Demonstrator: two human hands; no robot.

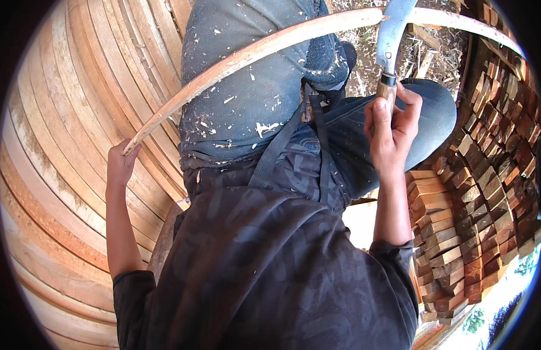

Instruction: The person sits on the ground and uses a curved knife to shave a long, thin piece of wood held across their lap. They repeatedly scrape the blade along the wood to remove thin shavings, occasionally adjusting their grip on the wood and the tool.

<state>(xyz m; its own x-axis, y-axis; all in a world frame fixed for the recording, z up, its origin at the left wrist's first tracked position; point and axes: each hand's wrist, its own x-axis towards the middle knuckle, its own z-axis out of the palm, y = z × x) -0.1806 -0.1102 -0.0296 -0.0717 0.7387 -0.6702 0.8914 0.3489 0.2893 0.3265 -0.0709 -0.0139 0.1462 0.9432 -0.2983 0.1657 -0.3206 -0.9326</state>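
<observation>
A long, pale wooden strip (241,61) runs across my thighs from the left and on toward the upper right; the fisheye bends it. My left hand (124,163) is closed round its near left end. In my right hand (393,125) is the wooden handle of a machete (390,44), gripped with the thumb along it. The broad steel blade points away from me and crosses over the strip at the top. Whether the edge touches the wood I cannot tell. The blade's tip is cut off by the frame's upper edge.
Long boards (60,169) stand or lie side by side all along my left. Stacked sawn timber ends (480,192) rise on my right. Wood shavings (364,55) litter the ground ahead and cling to my jeans (241,111). Dark straps (282,140) lie across my lap.
</observation>
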